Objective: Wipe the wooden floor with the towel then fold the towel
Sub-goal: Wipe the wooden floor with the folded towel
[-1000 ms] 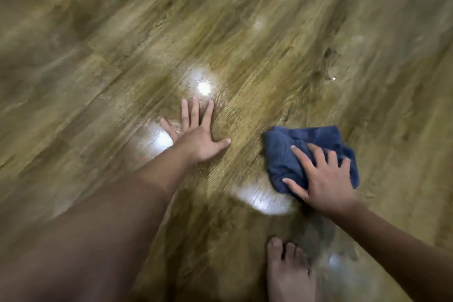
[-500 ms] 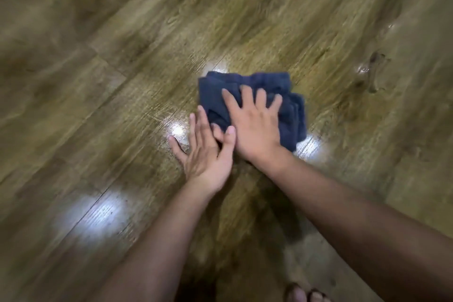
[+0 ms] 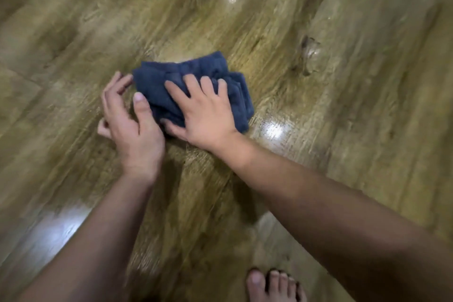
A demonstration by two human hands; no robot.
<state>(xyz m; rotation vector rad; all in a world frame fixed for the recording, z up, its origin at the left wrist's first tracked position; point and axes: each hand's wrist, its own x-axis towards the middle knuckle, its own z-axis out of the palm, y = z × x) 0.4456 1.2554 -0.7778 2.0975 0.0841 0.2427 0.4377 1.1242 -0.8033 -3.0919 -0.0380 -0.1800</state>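
Floor (image 3: 355,130) of glossy wooden planks fills the whole view, its grain running from near left to far right, with bright glare patches near my left arm, just right of my right wrist, and one small one farther off. A dark knot-like mark sits on the boards to the right of the cloth; I cannot tell whether it is a stain or part of the wood.

My two bare forearms reach in from the near edge toward the middle. The dark blue towel (image 3: 220,73) lies bunched in thick folds on the floor at the centre. My right hand (image 3: 206,115) lies flat on top of it, fingers spread and straight, pressing it down, an open grip with nothing pinched. My left hand (image 3: 132,127) is at the towel's left edge, turned on its side with fingers loosely curved, the thumb lying against the cloth and the fingertips at its far-left corner; whether that grip has actually caught the fabric I cannot tell.

My bare foot (image 3: 272,285) shows at the near edge, toes on the floor.
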